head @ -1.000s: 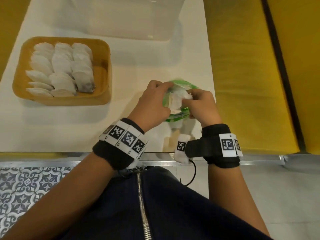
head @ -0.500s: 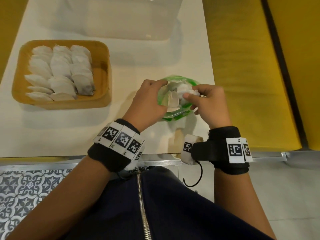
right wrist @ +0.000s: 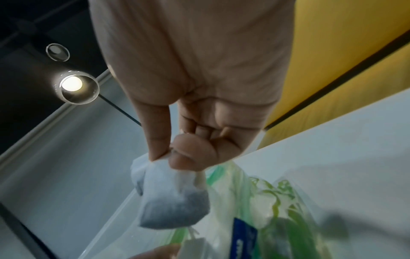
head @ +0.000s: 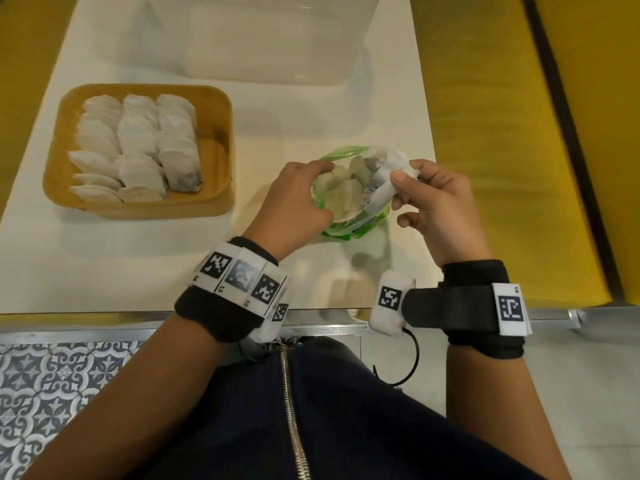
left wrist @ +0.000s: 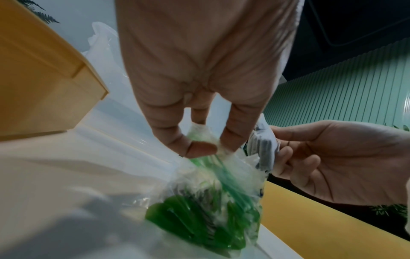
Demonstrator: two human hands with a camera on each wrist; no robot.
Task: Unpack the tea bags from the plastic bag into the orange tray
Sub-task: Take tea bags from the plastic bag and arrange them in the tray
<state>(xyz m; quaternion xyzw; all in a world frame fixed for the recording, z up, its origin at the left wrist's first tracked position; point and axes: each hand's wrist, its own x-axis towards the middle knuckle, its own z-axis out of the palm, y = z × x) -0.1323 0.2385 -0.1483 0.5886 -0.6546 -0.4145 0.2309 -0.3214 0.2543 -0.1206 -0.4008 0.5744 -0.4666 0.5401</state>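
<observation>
Compared with half a second ago, our right hand has drawn back from the mouth of the plastic bag and now holds its tea bags at the bag's right rim, partly lifted out. A second ago both hands were closed together over the opening. The orange tray and its contents sit as before.

Our right thumb and forefinger pinch the top edge of the tea bags; the wrist view shows at least one tea bag hanging below the pinch. The remaining fingers are curled loosely. In the left wrist view, several flat bags appear stacked in that pinch, but we cannot count them.

Our left hand grips the left rim of the plastic bag, with thumb and fingers bunching the thin film. The bag stands on the white table, near its right edge, with more tea bags inside.

The plastic bag is clear, crinkled film with green print and a blue label. The tea bags are soft white paper pouches, squarish, with dark contents showing grey through the lower part.

The tray is shallow, smooth and rectangular with rounded corners. It holds overlapping rows of tea bags on its left side. A translucent box stands behind it.
</observation>
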